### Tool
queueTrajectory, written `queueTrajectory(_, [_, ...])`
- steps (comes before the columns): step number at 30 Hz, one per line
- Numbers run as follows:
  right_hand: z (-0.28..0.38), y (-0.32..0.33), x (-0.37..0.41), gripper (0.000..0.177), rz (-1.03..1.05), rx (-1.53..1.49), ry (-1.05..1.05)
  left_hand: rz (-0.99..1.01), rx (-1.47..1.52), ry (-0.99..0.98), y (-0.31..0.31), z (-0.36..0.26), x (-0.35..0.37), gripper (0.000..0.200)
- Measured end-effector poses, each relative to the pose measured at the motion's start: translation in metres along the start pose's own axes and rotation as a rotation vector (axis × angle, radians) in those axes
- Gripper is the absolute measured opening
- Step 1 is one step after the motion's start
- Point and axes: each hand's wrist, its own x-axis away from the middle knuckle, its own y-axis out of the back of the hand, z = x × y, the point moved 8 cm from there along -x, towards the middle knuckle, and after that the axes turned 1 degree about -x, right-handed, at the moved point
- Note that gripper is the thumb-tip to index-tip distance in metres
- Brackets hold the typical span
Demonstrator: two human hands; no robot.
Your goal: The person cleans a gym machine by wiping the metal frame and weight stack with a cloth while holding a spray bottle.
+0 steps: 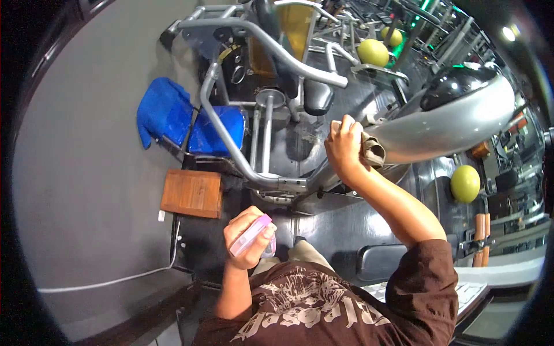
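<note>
So from the head view, we're in a gym with a shiny dark floor (323,230). Our right hand (344,147) has a tan cloth (373,151) bunched against the silver machine housing (444,124); our left hand (247,237) grips a pink-and-white bottle (251,235), well apart from it.

A small bright lamp (508,34) glares at upper right; shiny spots light the dark floor (329,226); edges bend into black.

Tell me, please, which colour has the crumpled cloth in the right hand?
The crumpled cloth in the right hand is khaki-brown, seen best in the head view.
</note>
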Motion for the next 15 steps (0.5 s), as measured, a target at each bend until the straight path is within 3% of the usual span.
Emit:
queueTrajectory(4, [0.061,-0.053,-0.018,0.025,0.118,0.168,0.162,-0.109,-0.066,0.025,0.01,0.003,0.014,0.015])
queueTrajectory(6, [0.09,-0.082,-0.017,0.021,0.007,0.314,0.253,-0.166,-0.093,0.03,0.013,-0.001,0.019,0.015])
queueTrajectory(8, [0.112,-0.108,-0.022,0.018,-0.069,0.364,0.154,-0.226,-0.14,0.026,0.016,-0.002,0.027,0.019])
queueTrajectory(10, [0.126,-0.108,-0.021,0.015,0.073,0.23,0.263,-0.28,-0.211,0.01,0.02,-0.001,0.035,0.027])
queueTrajectory(13, [0.167,-0.183,-0.038,0.019,-0.021,0.34,0.087,-0.345,-0.228,0.046,0.022,0.005,0.045,0.019])
queueTrajectory(15, [0.176,-0.2,-0.045,0.021,0.074,0.117,0.113,-0.365,-0.244,0.068,0.02,0.009,0.051,0.015])
